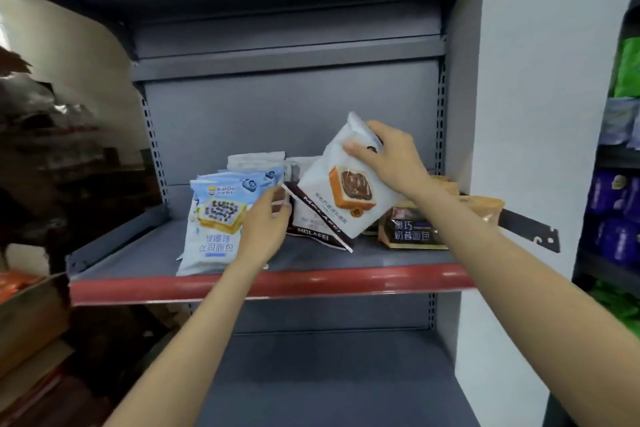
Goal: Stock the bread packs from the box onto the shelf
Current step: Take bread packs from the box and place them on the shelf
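Head view, near to far. Lower shelf (329,374) bare grey, nearest the camera; both forearms reach over it to the stocked shelf (277,282) w/ its red front edge. Left hand (265,230): fingers curled, pinching the lower-left corner of the white choc-toast pack (346,191) and touching the blue-white pack row (218,218) just beside it. Right hand (388,156): fingers and thumb curled round the same pack's top seal, holding it tilted, its base low at the shelf among the others; whether it rests on the deck cannot be told. So the task's item is at the shelf, mid-row, not yet upright. Behind it, a dark MOLAFEI pack (311,218) leans; to the right, the brown pack group (412,232) lies low under the right forearm. Risks (judged): (1) if released while tilted, the pack prob. topples fwd over the red edge, since nothing props its front; (2) pushing it down may shove the MOLAFEI pack or tip the blue-white row, which stands close to the front; (3) the right forearm may drag the brown packs on withdrawal. Obstacles: the slot btwn the blue row and the brown group is narrow and part-filled. Far: grey back panel (294,121), white side panel (519,149), purple and green goods (616,204) on a neighbouring rack at right. Box not clearly identifiable.
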The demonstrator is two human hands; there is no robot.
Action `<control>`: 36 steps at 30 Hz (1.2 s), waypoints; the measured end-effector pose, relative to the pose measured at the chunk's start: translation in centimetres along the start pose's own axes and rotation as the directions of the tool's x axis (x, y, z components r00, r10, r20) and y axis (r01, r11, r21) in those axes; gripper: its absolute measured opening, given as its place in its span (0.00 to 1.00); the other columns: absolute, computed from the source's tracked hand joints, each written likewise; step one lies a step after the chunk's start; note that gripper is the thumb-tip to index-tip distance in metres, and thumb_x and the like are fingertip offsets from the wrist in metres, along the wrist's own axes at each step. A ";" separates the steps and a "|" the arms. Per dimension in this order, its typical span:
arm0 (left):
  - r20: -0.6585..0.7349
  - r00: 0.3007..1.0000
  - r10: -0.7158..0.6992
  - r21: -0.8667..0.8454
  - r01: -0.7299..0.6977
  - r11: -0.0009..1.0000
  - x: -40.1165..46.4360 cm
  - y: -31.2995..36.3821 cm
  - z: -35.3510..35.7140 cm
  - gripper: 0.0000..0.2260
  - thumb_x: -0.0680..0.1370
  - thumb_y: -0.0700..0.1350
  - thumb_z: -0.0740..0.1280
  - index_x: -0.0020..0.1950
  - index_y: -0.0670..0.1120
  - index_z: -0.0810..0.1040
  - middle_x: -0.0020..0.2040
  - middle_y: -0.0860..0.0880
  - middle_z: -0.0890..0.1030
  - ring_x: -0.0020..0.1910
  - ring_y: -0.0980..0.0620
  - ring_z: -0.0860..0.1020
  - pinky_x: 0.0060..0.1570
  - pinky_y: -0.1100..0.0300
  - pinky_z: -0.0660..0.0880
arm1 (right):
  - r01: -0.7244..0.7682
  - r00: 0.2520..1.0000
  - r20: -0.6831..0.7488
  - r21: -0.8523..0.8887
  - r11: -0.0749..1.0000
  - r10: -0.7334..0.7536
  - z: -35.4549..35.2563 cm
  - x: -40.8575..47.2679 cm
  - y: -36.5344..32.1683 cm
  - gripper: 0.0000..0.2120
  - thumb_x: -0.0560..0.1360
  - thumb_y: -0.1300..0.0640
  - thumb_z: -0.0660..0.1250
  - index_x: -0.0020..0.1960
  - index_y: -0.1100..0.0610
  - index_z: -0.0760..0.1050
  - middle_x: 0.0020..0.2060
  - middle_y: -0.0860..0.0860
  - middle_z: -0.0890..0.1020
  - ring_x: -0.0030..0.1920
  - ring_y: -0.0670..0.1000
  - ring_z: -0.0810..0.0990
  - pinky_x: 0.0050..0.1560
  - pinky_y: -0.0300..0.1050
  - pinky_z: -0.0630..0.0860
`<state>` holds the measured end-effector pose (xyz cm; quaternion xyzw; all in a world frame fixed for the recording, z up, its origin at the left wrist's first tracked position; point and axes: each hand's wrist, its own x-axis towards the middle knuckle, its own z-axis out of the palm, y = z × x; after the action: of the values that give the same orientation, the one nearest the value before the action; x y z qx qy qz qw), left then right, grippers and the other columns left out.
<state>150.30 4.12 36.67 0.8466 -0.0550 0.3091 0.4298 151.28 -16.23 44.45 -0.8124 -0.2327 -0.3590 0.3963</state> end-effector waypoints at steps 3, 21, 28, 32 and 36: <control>-0.017 0.999 0.047 0.150 -0.044 0.988 -1.8 -1.2 -1.7 0.11 0.78 0.42 0.62 0.59 0.43 0.76 0.52 0.48 0.80 0.45 0.54 0.76 0.44 0.63 0.68 | 0.136 0.980 0.170 -0.186 0.973 -0.104 4.3 2.5 -0.8 0.13 0.75 0.46 0.66 0.51 0.56 0.75 0.43 0.54 0.81 0.46 0.56 0.78 0.45 0.48 0.71; -0.163 0.889 0.428 0.417 -0.331 0.846 -6.3 -4.8 -3.5 0.09 0.76 0.48 0.62 0.50 0.50 0.80 0.46 0.55 0.82 0.47 0.51 0.79 0.49 0.59 0.65 | 0.362 0.901 -0.069 -0.427 0.829 -0.429 8.4 -9.3 2.7 0.13 0.76 0.49 0.63 0.53 0.55 0.78 0.47 0.51 0.80 0.50 0.54 0.74 0.50 0.48 0.68; -0.092 0.851 0.518 0.262 -0.481 0.837 -17.8 -6.6 -1.4 0.11 0.78 0.47 0.61 0.46 0.47 0.82 0.34 0.55 0.81 0.33 0.55 0.78 0.33 0.60 0.73 | 0.194 0.981 0.005 -0.167 0.967 -0.196 5.3 -25.0 1.7 0.10 0.78 0.54 0.61 0.52 0.55 0.80 0.40 0.46 0.83 0.37 0.43 0.78 0.39 0.35 0.73; 0.295 0.947 0.125 0.389 -0.238 0.890 -26.6 -10.8 -0.5 0.10 0.77 0.52 0.60 0.50 0.52 0.80 0.40 0.56 0.83 0.40 0.54 0.82 0.33 0.59 0.76 | -0.017 0.877 0.465 -0.213 0.977 0.117 5.9 -35.0 4.4 0.08 0.76 0.51 0.62 0.51 0.49 0.79 0.40 0.43 0.84 0.37 0.42 0.80 0.35 0.40 0.74; 0.568 0.679 -0.464 0.613 0.027 0.789 -33.8 -15.6 0.1 0.13 0.78 0.52 0.61 0.62 0.56 0.75 0.56 0.56 0.81 0.56 0.51 0.78 0.45 0.61 0.70 | -0.069 0.376 0.853 -0.363 0.929 0.362 7.1 -43.7 8.4 0.14 0.79 0.50 0.60 0.64 0.48 0.72 0.52 0.47 0.82 0.50 0.49 0.81 0.45 0.45 0.78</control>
<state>128.75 7.97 6.52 0.9844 0.0011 -0.0934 0.1490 131.97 -19.38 3.85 -0.9438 -0.2504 0.1679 0.1357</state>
